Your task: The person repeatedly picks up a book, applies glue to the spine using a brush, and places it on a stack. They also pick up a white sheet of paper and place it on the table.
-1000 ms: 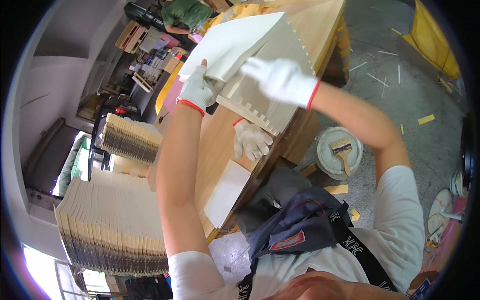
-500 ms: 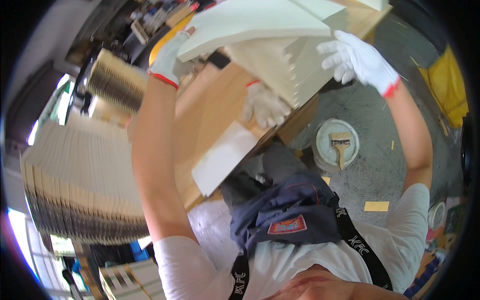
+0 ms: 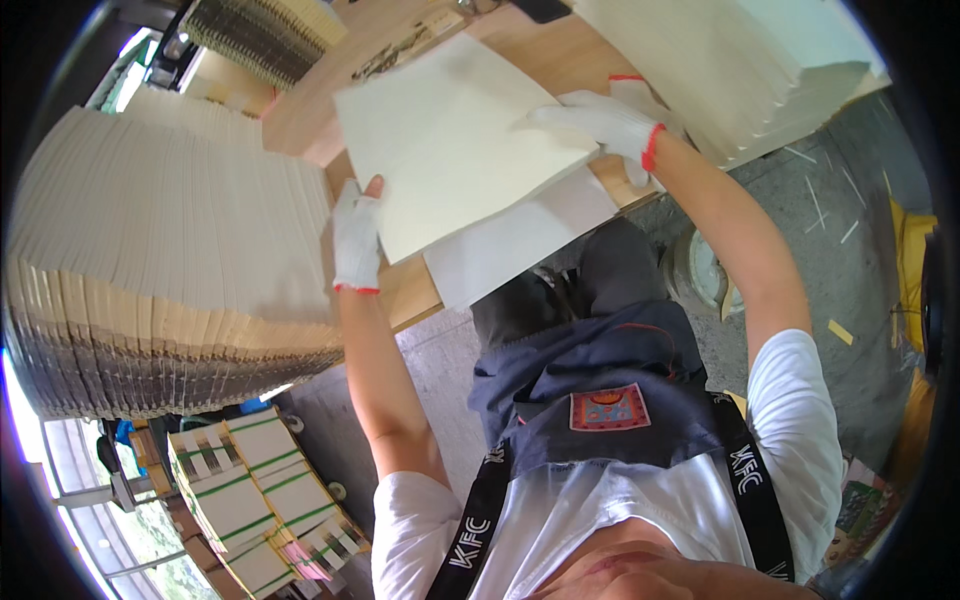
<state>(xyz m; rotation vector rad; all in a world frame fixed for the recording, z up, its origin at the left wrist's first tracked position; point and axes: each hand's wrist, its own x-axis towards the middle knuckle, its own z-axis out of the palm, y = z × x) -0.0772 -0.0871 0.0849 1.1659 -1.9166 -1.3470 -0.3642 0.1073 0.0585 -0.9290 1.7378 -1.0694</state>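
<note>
A thin, cream-white stack of sheets lies tilted between my hands over the wooden table. My left hand, in a white knit glove with bare fingertips, grips its left edge with the thumb on top. On the right edge, my gloved right hand has its fingers over the top and its thumb lower down at the side. Partly under the stack, a white sheet rests at the table's near edge. A loose glove lies just beyond my right hand, partly hidden by it.
A tall pile of white sheets stands at the far right. Rows of brown-edged paper blocks fill the left, with another bundle behind. A white bucket stands on the floor at right. A dark phone lies at the back.
The view has swung toward the right-hand pile. My hands have brought the white sheets nearer, over the table. My right hand, spread beside the sheets before, now holds their right edge.
</note>
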